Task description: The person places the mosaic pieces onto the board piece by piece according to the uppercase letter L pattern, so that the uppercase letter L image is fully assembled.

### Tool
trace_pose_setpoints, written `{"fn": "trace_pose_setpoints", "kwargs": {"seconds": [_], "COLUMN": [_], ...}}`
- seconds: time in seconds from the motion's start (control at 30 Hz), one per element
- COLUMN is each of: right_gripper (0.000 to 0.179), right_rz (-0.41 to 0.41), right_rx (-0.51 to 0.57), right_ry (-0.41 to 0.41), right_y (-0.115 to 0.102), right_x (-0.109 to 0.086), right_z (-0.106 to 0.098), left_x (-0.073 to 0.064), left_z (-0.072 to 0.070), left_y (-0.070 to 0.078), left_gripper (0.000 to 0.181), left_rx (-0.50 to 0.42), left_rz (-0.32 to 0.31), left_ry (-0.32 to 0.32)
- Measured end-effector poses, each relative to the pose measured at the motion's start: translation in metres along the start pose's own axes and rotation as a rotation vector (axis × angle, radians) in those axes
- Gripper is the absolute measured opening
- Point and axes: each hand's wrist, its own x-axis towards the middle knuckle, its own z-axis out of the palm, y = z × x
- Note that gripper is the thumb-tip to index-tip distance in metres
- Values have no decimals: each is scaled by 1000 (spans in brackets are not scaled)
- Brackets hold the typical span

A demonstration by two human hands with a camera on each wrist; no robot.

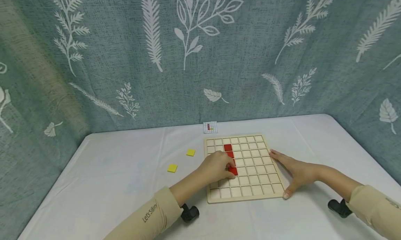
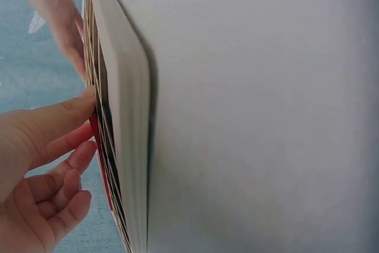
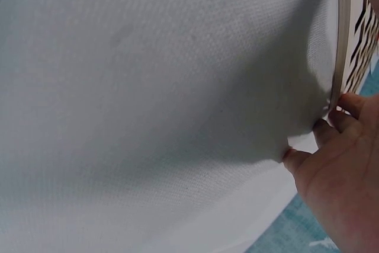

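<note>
A pale wooden grid board (image 1: 257,179) lies on the table, with a column of red square tiles (image 1: 228,147) in its left part. My left hand (image 1: 216,165) reaches over the board and holds the lowest red tile (image 1: 233,171) between thumb and forefinger, down at the grid. In the left wrist view the thumb (image 2: 62,117) meets the board beside a red edge, and the other fingers curl loosely. At the board's right side rests my right hand (image 1: 299,174), thumb near the front corner and fingers spread along the frame.
Two yellow square tiles (image 1: 190,152) lie left of the board, one nearer me. Behind the board is a small card (image 1: 210,127) printed with a grid with red and yellow marks. A green leaf-patterned curtain (image 1: 175,94) hangs behind the white table (image 1: 119,198).
</note>
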Motion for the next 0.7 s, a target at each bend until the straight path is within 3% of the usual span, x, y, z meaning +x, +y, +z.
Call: {"fn": "trace_pose_setpoints", "kwargs": {"seconds": [0.4, 0.7], "right_gripper": [131, 131], "right_rz": [12, 13], "right_rx": [-10, 2], "right_ry": [2, -2], "right_y": [2, 1], "right_x": [1, 1], "right_z": [0, 0], "left_x": [1, -3], "left_z": [1, -4], "left_y": [0, 6], "left_gripper": [24, 28], "left_rx": [-15, 116], "left_rz": [-14, 5], "left_ry": [-2, -42]}}
